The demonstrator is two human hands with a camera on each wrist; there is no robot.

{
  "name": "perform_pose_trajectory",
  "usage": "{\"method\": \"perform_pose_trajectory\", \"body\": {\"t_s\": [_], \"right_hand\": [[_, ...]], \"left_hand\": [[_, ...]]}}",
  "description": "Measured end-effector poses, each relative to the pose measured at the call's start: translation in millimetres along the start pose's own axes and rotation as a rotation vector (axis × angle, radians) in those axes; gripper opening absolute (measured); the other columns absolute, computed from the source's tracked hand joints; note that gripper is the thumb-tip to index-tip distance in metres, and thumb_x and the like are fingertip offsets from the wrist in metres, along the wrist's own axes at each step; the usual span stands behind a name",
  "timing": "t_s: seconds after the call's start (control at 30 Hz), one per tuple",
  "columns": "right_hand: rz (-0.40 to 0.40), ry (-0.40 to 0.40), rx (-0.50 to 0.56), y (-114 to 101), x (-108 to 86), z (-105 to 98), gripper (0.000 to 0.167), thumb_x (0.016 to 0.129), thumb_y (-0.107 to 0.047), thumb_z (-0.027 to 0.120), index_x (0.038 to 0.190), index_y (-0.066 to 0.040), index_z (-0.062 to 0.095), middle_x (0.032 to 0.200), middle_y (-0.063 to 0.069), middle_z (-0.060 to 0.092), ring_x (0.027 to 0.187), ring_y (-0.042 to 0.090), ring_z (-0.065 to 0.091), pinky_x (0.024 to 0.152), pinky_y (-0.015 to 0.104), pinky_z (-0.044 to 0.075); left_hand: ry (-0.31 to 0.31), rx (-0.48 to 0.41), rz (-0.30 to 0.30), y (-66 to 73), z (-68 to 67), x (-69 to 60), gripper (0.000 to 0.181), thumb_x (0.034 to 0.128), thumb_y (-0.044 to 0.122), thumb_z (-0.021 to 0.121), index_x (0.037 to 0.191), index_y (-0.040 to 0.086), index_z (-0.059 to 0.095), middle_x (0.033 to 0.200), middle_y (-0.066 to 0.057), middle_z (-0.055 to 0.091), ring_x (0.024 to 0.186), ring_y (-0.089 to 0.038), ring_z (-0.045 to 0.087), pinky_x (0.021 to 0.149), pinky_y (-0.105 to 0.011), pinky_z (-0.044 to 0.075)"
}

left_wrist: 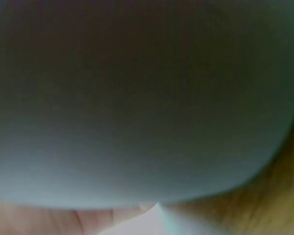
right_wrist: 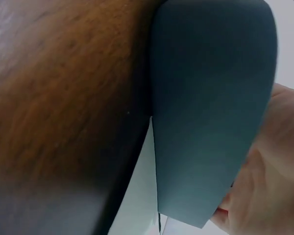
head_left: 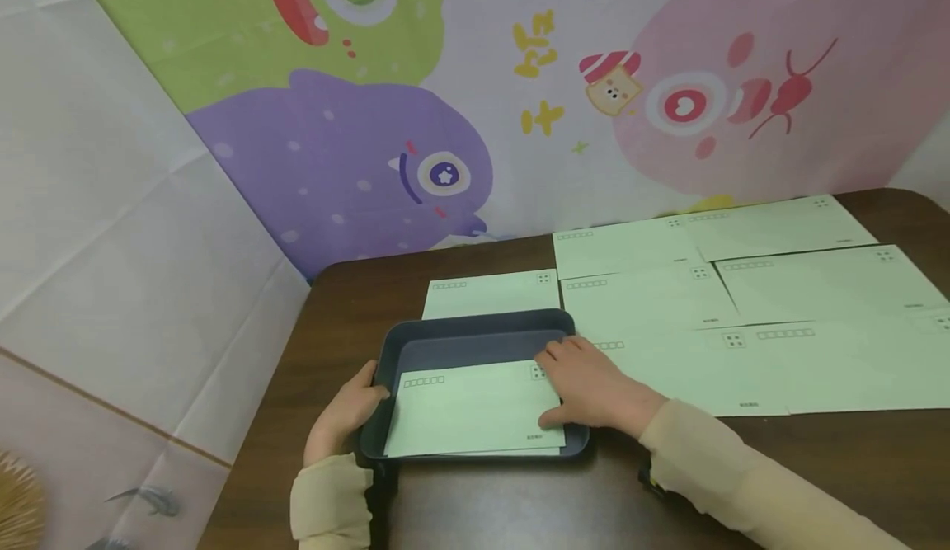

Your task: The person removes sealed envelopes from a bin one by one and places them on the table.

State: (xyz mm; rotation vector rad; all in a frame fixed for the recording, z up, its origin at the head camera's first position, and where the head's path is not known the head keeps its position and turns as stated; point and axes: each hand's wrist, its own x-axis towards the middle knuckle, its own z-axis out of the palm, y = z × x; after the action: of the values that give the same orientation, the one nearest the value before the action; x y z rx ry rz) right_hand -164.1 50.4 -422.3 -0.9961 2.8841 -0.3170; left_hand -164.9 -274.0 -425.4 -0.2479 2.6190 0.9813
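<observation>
A dark blue-grey tray point(head_left: 475, 337) sits on the table with white envelopes point(head_left: 475, 410) stacked inside it, the lower one showing slightly along the front edge. At the tray's left side, my left hand point(head_left: 349, 406) grips the wall, thumb over the rim. My right hand point(head_left: 590, 385) reaches across the right rim, its thumb and fingers spread apart and touching the right end of the top envelope. The tray's underside or outer wall point(left_wrist: 147, 147) fills most of the left wrist view. In the right wrist view, the tray wall point(right_wrist: 210, 107) stands beside the right hand point(right_wrist: 269, 171).
Several envelopes point(head_left: 638, 303) lie in rows across the right of the brown wooden table point(head_left: 312, 360). Another envelope point(head_left: 490, 294) lies directly behind the tray, partly covered by it. A cartoon-printed cloth point(head_left: 356, 162) hangs behind the table.
</observation>
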Motion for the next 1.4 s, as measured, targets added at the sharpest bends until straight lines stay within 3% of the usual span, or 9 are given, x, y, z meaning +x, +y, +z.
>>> {"method": "perform_pose_trajectory", "body": {"t_s": [0.23,0.5,0.8,1.07,1.23,1.4], "right_hand": [[0.011,-0.024,-0.049,-2,2.4,-1,0.083,0.063,-0.053,0.073,0.12,0.003,0.051,0.114,0.016,0.055,0.11,0.031,0.049,0.102,0.043,0.028],[0.053,0.007,-0.007,-4,2.8,2,0.083,0.059,-0.048,0.079,0.12,0.001,0.052,0.108,0.013,0.052,0.106,0.028,0.048,0.1,0.042,0.031],[0.091,0.049,0.07,-3,7.4,0,0.082,0.059,-0.035,0.082,0.124,0.003,0.049,0.099,0.008,0.042,0.086,0.02,0.043,0.085,0.035,0.038],[0.114,0.105,0.274,-4,5.1,-2,0.056,0.07,-0.019,0.077,0.117,-0.004,0.051,0.094,0.004,0.039,0.07,0.015,0.043,0.066,0.026,0.041],[0.139,0.145,0.377,-6,2.2,-5,0.046,0.078,-0.013,0.069,0.119,-0.008,0.049,0.101,0.002,0.048,0.079,0.012,0.047,0.07,0.027,0.045],[0.147,0.199,0.475,-7,-2.9,-7,0.038,0.082,-0.009,0.064,0.118,-0.011,0.05,0.109,0.002,0.056,0.09,0.012,0.052,0.078,0.031,0.046]], "left_hand": [[-0.006,-0.006,0.0,-0.1,-0.4,0.1,0.054,0.0835,0.011,0.038,0.136,0.002,0.03,0.138,-0.023,0.037,0.12,-0.037,0.04,0.098,-0.057,0.032],[-0.008,-0.008,0.001,-0.3,-0.1,0.3,0.054,0.0831,0.011,0.038,0.136,0.003,0.031,0.136,-0.022,0.039,0.115,-0.034,0.042,0.094,-0.054,0.036],[-0.023,-0.024,-0.002,0.2,-1.2,3.1,0.058,0.0858,0.012,0.036,0.141,0.0,0.022,0.144,-0.024,0.027,0.128,-0.039,0.031,0.101,-0.057,0.027],[-0.033,-0.056,0.002,0.1,-0.2,2.1,0.057,0.0857,0.012,0.035,0.14,0.0,0.022,0.143,-0.025,0.029,0.124,-0.039,0.034,0.098,-0.057,0.031],[-0.021,-0.082,-0.004,1.5,0.9,1.9,0.054,0.0853,0.019,0.039,0.137,0.004,0.029,0.138,-0.021,0.037,0.112,-0.034,0.042,0.087,-0.046,0.041],[-0.014,-0.053,0.019,-0.6,1.1,3.4,0.061,0.0881,0.028,0.043,0.14,0.003,0.025,0.143,-0.022,0.03,0.127,-0.038,0.032,0.101,-0.054,0.029]]}}
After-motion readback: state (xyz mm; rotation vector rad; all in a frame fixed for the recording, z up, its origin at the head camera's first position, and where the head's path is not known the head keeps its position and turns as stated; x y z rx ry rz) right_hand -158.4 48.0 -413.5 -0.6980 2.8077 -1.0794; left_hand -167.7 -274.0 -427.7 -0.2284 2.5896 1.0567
